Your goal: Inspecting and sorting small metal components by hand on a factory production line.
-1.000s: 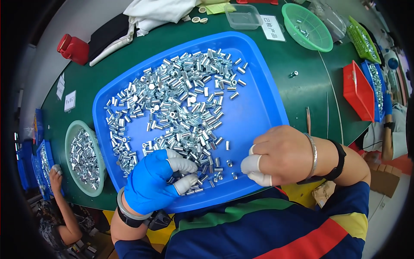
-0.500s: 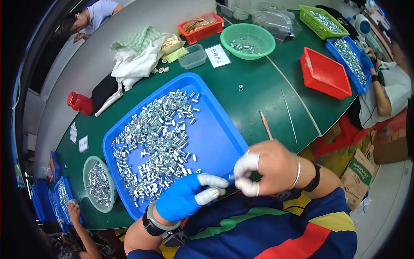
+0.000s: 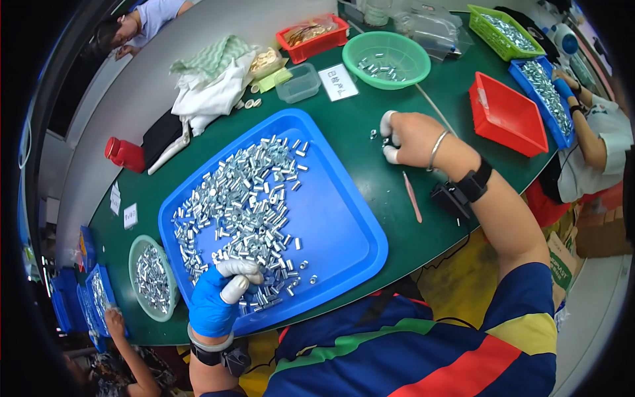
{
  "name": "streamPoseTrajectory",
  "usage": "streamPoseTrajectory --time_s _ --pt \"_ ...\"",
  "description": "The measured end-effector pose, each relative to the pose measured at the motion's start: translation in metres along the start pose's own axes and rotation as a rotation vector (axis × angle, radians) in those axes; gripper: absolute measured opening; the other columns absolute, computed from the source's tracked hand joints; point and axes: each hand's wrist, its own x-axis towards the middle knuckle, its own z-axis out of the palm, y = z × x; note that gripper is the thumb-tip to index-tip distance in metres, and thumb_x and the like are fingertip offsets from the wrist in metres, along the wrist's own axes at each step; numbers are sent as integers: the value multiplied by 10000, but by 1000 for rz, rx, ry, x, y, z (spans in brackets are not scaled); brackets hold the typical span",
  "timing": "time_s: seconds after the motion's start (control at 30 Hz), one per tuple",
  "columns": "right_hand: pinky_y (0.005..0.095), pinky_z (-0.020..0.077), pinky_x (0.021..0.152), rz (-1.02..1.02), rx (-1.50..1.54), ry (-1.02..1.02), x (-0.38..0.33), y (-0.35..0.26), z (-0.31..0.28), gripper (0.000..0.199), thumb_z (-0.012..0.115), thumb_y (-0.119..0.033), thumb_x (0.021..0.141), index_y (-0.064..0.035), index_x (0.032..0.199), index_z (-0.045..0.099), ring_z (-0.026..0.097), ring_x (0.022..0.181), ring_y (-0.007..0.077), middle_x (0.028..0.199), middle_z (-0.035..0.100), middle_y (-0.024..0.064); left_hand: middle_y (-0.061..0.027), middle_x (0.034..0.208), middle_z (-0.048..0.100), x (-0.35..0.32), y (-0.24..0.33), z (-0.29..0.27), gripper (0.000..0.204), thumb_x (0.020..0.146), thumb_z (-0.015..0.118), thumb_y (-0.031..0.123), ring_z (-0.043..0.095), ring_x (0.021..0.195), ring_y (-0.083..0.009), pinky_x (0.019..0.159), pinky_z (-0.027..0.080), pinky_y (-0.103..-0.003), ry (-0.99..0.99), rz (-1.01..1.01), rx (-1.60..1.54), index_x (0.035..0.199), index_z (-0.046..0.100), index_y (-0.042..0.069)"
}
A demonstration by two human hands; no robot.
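A large blue tray (image 3: 334, 221) lies on the green table (image 3: 397, 218), its left half covered with several small silver metal sleeves (image 3: 245, 198). My left hand (image 3: 211, 306), in a blue glove with white fingertip covers, rests at the tray's near left corner, its fingers curled shut on top of the sleeves. My right hand (image 3: 413, 137), bare with white fingertip covers, a bangle and a black wrist strap, reaches past the tray's far right corner. Its fingertips are pinched on a small metal part just above the table. One loose part (image 3: 372, 135) lies beside them.
A thin pink stick (image 3: 411, 197) lies right of the tray. Behind stand a green bowl (image 3: 387, 59) of parts, a red bin (image 3: 506, 114), a blue bin (image 3: 546, 89), a clear box (image 3: 297, 83) and cloths (image 3: 211, 86). Another green bowl (image 3: 152, 278) sits left. Other people work around the table.
My right hand has left the tray's near edge and moved far out to the table beyond the tray. The left hand stayed at the near left corner. The view tilted upward.
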Motion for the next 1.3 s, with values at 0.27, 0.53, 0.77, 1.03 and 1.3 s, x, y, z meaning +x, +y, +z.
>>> streamPoseTrajectory --time_s 0.27,0.53,0.77,1.03,1.3 --pt "338 466 583 -62 225 -161 -33 -68 -14 219 663 -112 739 -26 925 589 590 620 220 650 575 77 -78 843 629 8 -5 -15 188 791 665 65 599 751 -172 674 473 -286 -43 170 527 974 637 32" --pt "363 463 579 -638 120 -345 -27 -135 38 129 657 -116 747 -84 871 643 583 659 254 647 562 72 -77 776 626 22 -3 -11 143 733 697 43 608 696 -222 612 478 -298 -197 307 886 871 676 75" --pt "353 458 576 -699 1 -362 -5 -140 50 217 651 -89 707 -101 922 672 563 653 235 650 527 45 -65 672 575 26 -17 -18 188 716 693 82 572 614 -238 532 448 -330 -217 353 977 899 693 125" --pt "315 429 543 -867 -57 -302 -8 -138 52 336 666 -112 616 -108 952 684 530 634 187 663 484 5 -41 570 488 27 -21 -16 291 698 681 94 523 528 -215 423 388 -334 -350 429 1193 977 703 175" --pt "313 421 539 -952 -74 -375 -6 -129 50 367 674 -143 587 -112 953 685 524 638 177 648 466 1 -30 558 445 27 -22 -14 339 688 665 99 495 499 -190 400 366 -325 -373 511 1248 1015 699 183"
